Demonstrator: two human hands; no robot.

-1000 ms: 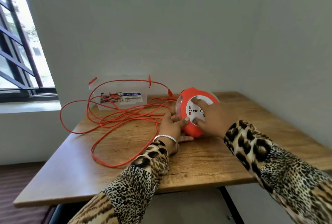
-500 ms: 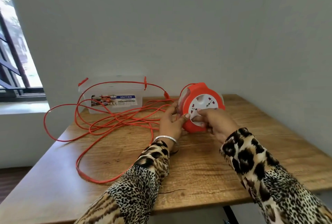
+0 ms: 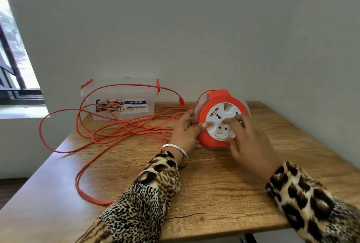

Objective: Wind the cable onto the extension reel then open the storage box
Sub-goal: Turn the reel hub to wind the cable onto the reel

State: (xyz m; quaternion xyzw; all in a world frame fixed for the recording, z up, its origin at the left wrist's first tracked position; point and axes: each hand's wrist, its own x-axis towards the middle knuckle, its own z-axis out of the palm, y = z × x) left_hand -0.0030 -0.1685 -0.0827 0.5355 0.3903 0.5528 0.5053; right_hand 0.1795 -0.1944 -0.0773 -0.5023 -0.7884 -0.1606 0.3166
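The extension reel (image 3: 220, 119) stands upright on its edge on the wooden table (image 3: 214, 184), and I use it as the landmark for all the rest. It is orange, with a white round face that carries the sockets, and this face looks toward the person.

The left hand (image 3: 185, 131) holds the reel at its left edge: the fingers curl around the rim, and the thumb presses on the orange front. A silver bangle (image 3: 175, 149) sits on this wrist. The right hand (image 3: 247, 141) is in front of the reel, a little to the right. Its fingers are spread and only slightly bent, and the fingertips (image 3: 229, 123) touch the white face. This hand is somewhat blurred, so I cannot tell if it grips any part of the face. Both arms wear leopard-print sleeves (image 3: 144, 200).

The cable (image 3: 116, 129) is orange too. It leaves the top of the reel and lies to the left of it in many loose loops on the table; some loops hang over the left table edge.

The storage box (image 3: 120, 102) stands to the left of the reel and further back, against the wall (image 3: 194, 28). It is clear plastic with orange clips, and its lid is on. One loop of the cable passes in front of the box. Far to the left of the reel is a window (image 3: 11, 67).
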